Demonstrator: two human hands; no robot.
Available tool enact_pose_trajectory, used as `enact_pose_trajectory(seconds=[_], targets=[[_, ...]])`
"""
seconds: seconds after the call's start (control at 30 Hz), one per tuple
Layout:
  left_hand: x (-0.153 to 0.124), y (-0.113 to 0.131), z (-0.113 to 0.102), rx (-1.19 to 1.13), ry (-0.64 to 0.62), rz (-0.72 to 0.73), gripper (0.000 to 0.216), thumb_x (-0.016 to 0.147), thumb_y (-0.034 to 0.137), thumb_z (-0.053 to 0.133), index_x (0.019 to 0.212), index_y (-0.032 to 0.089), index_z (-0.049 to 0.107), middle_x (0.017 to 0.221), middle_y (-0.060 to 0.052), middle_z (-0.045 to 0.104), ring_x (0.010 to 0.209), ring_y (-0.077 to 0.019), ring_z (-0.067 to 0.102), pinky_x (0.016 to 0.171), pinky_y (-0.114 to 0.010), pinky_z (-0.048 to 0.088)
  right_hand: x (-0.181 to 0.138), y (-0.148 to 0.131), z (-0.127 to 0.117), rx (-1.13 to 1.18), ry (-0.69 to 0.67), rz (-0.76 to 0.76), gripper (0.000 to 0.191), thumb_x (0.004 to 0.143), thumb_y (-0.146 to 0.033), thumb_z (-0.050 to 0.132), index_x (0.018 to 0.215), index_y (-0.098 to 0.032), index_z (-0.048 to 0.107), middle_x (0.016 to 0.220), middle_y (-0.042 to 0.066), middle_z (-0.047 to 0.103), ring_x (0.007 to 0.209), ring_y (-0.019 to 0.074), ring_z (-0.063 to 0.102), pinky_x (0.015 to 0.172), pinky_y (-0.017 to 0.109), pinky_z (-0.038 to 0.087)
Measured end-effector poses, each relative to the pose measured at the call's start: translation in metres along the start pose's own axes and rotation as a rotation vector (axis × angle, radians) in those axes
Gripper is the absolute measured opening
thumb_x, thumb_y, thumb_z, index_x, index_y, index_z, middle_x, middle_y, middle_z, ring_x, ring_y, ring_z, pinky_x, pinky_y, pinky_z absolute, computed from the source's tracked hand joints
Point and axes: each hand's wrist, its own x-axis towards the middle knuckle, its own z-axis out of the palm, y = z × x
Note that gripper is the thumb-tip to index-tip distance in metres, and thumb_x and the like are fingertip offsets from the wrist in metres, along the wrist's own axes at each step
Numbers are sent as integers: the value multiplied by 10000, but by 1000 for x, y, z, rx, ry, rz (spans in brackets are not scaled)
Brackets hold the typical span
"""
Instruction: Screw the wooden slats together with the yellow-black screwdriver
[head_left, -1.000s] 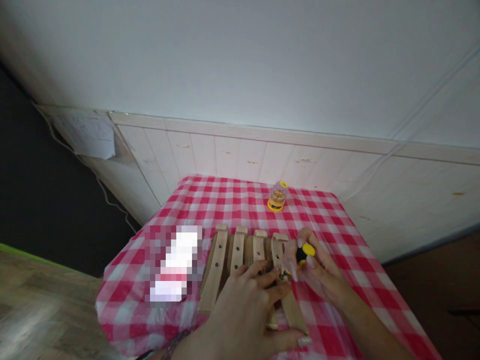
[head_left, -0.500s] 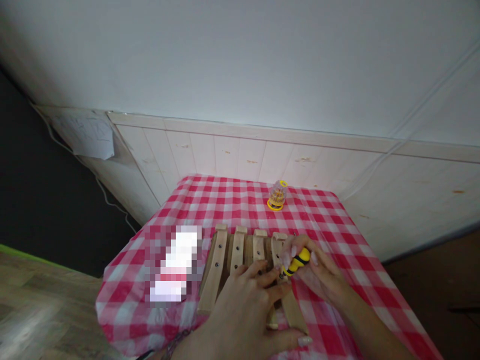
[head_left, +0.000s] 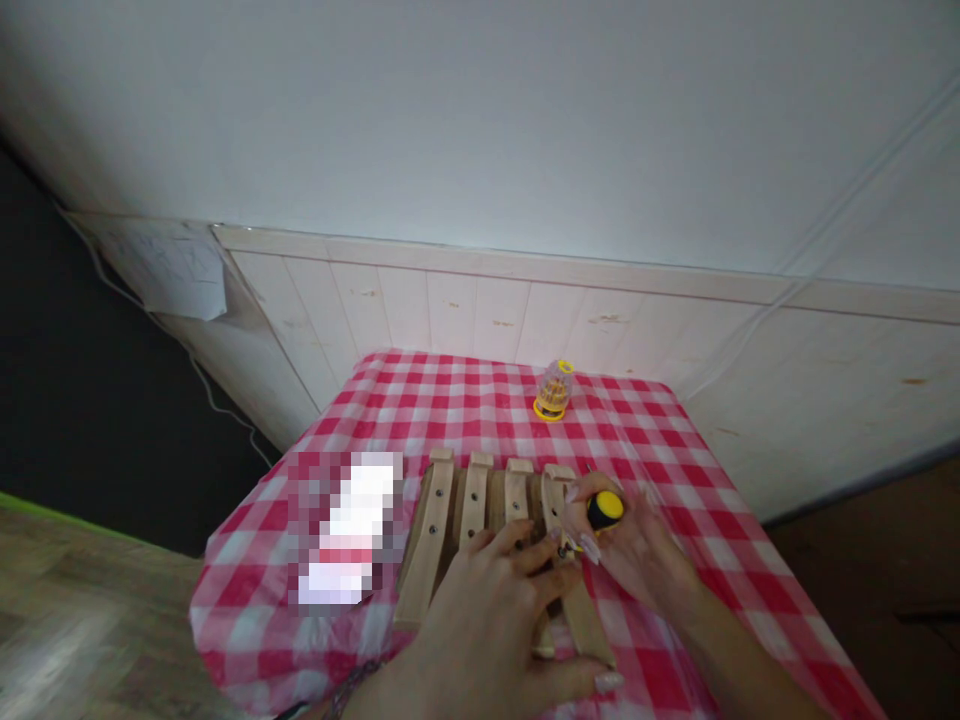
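A slatted wooden piece (head_left: 435, 545) with dark screws in its slats lies on the table. My left hand (head_left: 487, 605) rests over its right half, fingers spread on the slats and thumb stretched out near the front edge. In my right hand (head_left: 630, 535) is a yellow and black screwdriver (head_left: 604, 508), its round handle end facing me. Its tip points down toward a screw (head_left: 562, 551) on the rightmost slat, close to my left fingertips. Whether the tip sits in that screw I cannot tell. My left hand hides part of the middle slats.
A clear bit case (head_left: 553, 392) with a yellow base and top stands toward the back of the checked tablecloth (head_left: 442, 395). A blurred-out white item (head_left: 352, 530) lies left of the wooden piece. Behind the table is a white panelled wall (head_left: 450, 310).
My right hand has turned the screwdriver and shifted its grip, so the handle end now faces me more directly. The left hand and the wooden piece stay in place.
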Motion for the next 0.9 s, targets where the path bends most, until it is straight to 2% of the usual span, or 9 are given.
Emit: enact_pose_trajectory(seconds=[0.13, 0.3, 0.4, 0.47, 0.6, 0.7, 0.77, 0.9], targets=[[0, 1, -1, -11, -2, 0, 539, 821, 680, 728, 1203, 300, 714, 1310, -3, 715, 1291, -328, 568, 1036, -489, 500, -2, -1, -3, 37, -11, 38, 357, 1003, -549, 504, 977, -245, 690, 721, -1, 533, 648, 155, 440, 649, 297, 420], [0, 2, 0, -9, -4, -12, 538, 817, 678, 733, 1213, 315, 707, 1269, 2, 732, 1262, -329, 584, 1013, -509, 511, -6, -2, -5, -151, -41, -4, 316, 983, -539, 566, 974, -242, 672, 856, 25, 596, 751, 161, 541, 746, 314, 453], [0, 2, -1, -5, -8, -8, 538, 829, 682, 718, 1224, 315, 701, 1256, 0, 737, 1275, -325, 576, 1029, -513, 499, -6, -3, -3, -152, -32, -38, 232, 959, -499, 631, 1009, -274, 608, 935, 24, 605, 789, 166, 562, 782, 330, 464], [0, 2, -1, -3, -12, -9, 544, 830, 687, 713, 1221, 308, 703, 1266, -3, 733, 1266, -320, 583, 1029, -505, 502, -5, -4, -1, -105, -25, -35, 211, 949, -461, 664, 1004, -293, 547, 913, 8, 601, 757, 161, 553, 729, 315, 460], [1, 0, -1, -8, -10, -4, 550, 824, 698, 711, 1202, 298, 715, 1275, -1, 732, 1295, -327, 566, 1044, -496, 499, -2, -3, 2, -71, -19, -25, 238, 949, -461, 665, 994, -298, 497, 732, -39, 542, 619, 141, 443, 619, 273, 409], [0, 0, 0, -6, -15, -10, 582, 820, 702, 712, 1242, 302, 702, 1329, -9, 708, 1317, -336, 553, 1067, -512, 481, 0, -1, 3, -45, 19, -23, 324, 926, -585, 629, 1035, -292, 542, 677, -45, 502, 578, 145, 374, 588, 278, 398], [0, 0, 0, -6, -15, -9, 583, 821, 699, 714, 1255, 310, 696, 1338, -5, 703, 1332, -341, 542, 1064, -517, 484, 1, -1, 3, 7, 40, -1, 361, 945, -631, 553, 1010, -279, 590, 687, -25, 513, 587, 156, 396, 588, 292, 418], [0, 0, 1, -9, -10, -4, 568, 829, 695, 709, 1247, 310, 700, 1309, -4, 718, 1320, -337, 547, 1048, -503, 495, 1, -2, 1, 33, 33, 41, 344, 979, -560, 541, 898, -247, 658, 726, 2, 528, 641, 160, 454, 603, 291, 432]])
